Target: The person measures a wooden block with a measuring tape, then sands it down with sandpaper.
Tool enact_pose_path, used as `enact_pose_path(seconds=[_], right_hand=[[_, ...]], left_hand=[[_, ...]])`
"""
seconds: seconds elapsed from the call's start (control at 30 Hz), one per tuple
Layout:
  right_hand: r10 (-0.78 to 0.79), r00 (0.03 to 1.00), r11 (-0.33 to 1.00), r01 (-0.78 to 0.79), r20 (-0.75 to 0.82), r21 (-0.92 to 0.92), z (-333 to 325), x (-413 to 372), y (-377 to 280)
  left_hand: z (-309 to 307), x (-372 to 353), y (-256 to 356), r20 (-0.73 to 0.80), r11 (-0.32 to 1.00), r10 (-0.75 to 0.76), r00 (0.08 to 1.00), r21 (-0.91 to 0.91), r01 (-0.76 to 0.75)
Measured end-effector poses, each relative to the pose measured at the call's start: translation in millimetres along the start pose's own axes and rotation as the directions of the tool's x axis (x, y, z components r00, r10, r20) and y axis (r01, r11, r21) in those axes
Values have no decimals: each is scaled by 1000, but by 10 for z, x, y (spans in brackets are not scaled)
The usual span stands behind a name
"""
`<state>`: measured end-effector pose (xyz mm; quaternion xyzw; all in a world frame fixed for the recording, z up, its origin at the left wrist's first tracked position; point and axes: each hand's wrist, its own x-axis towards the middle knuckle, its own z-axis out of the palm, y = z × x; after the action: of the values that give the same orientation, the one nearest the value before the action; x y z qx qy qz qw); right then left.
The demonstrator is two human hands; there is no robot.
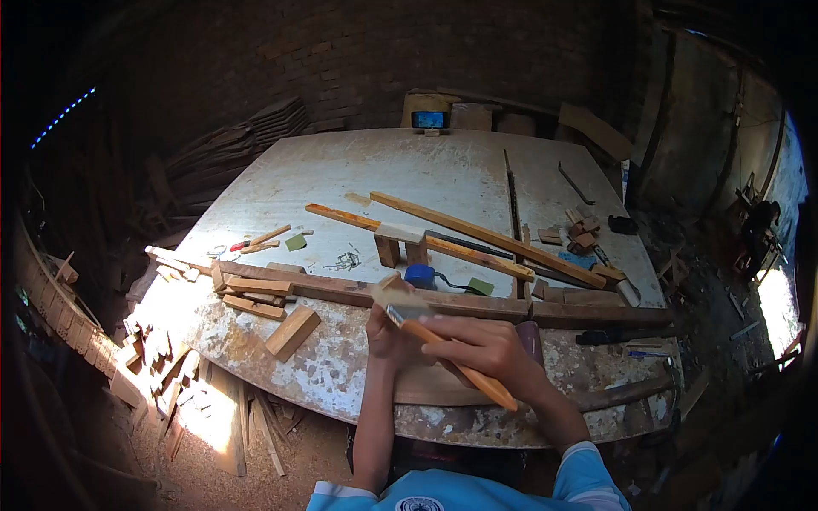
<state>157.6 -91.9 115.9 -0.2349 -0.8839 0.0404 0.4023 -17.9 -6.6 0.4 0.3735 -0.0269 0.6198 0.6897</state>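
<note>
My right hand [486, 347] grips a flat brush [464, 366] by its orange wooden handle, over the near part of the workbench. The brush's metal band and pale, blurred bristles point up and left, close to my left hand [388, 336]. My left hand is closed round a small wooden piece [390, 281], whose top shows above the fingers; the rest is hidden by the hand and brush. Just beyond both hands, a long wooden beam [341, 289] crosses the worktable [341, 379].
A small wooden stand [400, 232], a blue container [419, 275], green squares [296, 243] and long wooden strips [486, 234] lie farther back. Wooden blocks [294, 332] sit left. A phone [429, 119] stands at the far edge. Offcuts [170, 375] are heaped at lower left.
</note>
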Motion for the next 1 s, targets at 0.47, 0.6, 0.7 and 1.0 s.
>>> enact_pose_path(seconds=[0.47,0.6,0.7,1.0], right_hand=[[144,926,987,-112,350,-111,103,-7,60],[52,892,998,-55,449,-7,44,-53,150],[-46,989,999,49,139,-15,77,11,168],[220,688,953,-303,692,-2,119,-24,294]], left_hand=[[-66,43,-72,-113,992,1,994,-123,-15],[-156,35,-35,-157,999,-12,988,-45,5],[-83,13,-9,-151,998,-29,988,56,38],[-100,124,57,-449,945,134,884,328,24]])
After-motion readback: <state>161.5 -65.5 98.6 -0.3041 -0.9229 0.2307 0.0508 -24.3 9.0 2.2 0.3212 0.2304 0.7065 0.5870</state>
